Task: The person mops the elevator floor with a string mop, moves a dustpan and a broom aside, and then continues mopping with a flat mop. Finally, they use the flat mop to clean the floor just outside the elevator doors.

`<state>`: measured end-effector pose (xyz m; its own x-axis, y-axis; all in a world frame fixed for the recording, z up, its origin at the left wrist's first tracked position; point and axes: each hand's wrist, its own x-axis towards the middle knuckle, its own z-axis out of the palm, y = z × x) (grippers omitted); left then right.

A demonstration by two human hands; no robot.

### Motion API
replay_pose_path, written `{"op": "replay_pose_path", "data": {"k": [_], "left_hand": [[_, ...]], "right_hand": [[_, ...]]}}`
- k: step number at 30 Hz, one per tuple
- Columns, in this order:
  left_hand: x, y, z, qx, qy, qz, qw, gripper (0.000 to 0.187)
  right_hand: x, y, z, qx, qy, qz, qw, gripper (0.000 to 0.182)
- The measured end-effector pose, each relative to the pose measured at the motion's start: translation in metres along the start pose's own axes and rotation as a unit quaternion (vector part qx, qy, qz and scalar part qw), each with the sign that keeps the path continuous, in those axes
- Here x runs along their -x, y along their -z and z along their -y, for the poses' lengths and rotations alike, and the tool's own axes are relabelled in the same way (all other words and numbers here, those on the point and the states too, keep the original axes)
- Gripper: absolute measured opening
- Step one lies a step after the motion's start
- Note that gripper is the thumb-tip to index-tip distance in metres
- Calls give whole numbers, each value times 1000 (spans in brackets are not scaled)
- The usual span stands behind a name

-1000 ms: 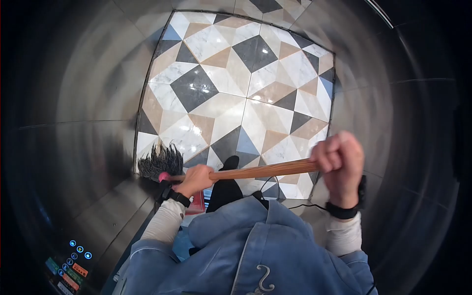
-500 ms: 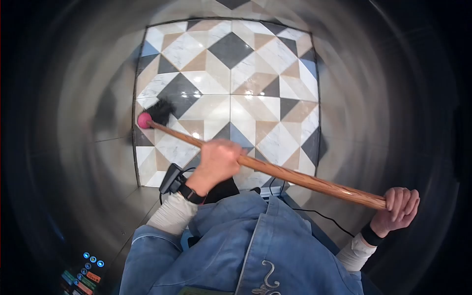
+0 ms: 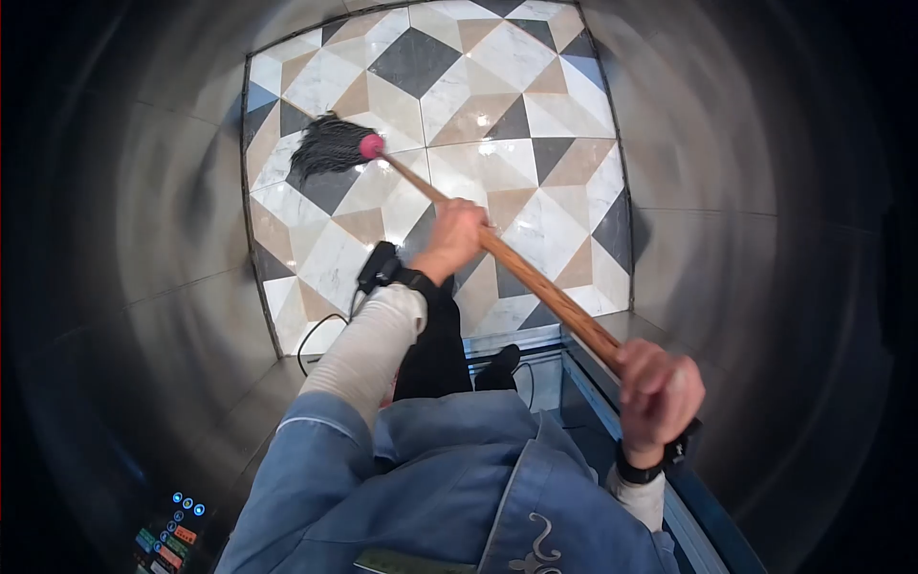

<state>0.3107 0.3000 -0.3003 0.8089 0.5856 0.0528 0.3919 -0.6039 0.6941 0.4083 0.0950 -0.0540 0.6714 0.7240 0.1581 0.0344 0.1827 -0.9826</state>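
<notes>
A mop [image 3: 545, 287] with a wooden handle slants across the view, from lower right to upper left. My left hand [image 3: 457, 234] is closed around the handle partway down. At the upper end of the handle, my right hand [image 3: 662, 390] is wrapped round it, slightly blurred. The pink socket [image 3: 372, 145] joins the handle to dark grey mop strands [image 3: 330, 148], which lie spread to the left on the patterned tile floor [image 3: 449, 124].
Shiny metal walls [image 3: 708, 172] enclose the floor on its sides. Lit round buttons [image 3: 187, 503] and coloured stickers are at lower left. A metal door sill [image 3: 516, 340] lies by my dark shoe [image 3: 498, 368]. Black cables hang near both wrists.
The mop head has swept away from me and to the right, its strands now trailing left. My left hand has reached farther forward; my right hand has moved left. The view has shifted.
</notes>
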Motion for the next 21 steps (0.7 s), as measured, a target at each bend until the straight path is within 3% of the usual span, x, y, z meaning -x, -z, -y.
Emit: {"op": "replay_pose_path", "data": {"k": [4, 6, 10, 15, 21], "left_hand": [[0, -47, -80, 14, -47, 72, 996, 12], [-3, -75, -112, -13, -93, 99, 991, 12], [-12, -87, -159, 31, -102, 117, 987, 12], [-27, -70, -135, 37, -80, 90, 992, 14], [-49, -37, -59, 18, -84, 41, 995, 15]], "right_hand": [[40, 60, 37, 60, 0, -110, 992, 32], [48, 80, 59, 85, 11, -132, 988, 31], [46, 117, 77, 58, 15, -148, 987, 31], [14, 117, 58, -3, 33, -117, 993, 29], [-16, 40, 25, -6, 24, -126, 992, 28]]}}
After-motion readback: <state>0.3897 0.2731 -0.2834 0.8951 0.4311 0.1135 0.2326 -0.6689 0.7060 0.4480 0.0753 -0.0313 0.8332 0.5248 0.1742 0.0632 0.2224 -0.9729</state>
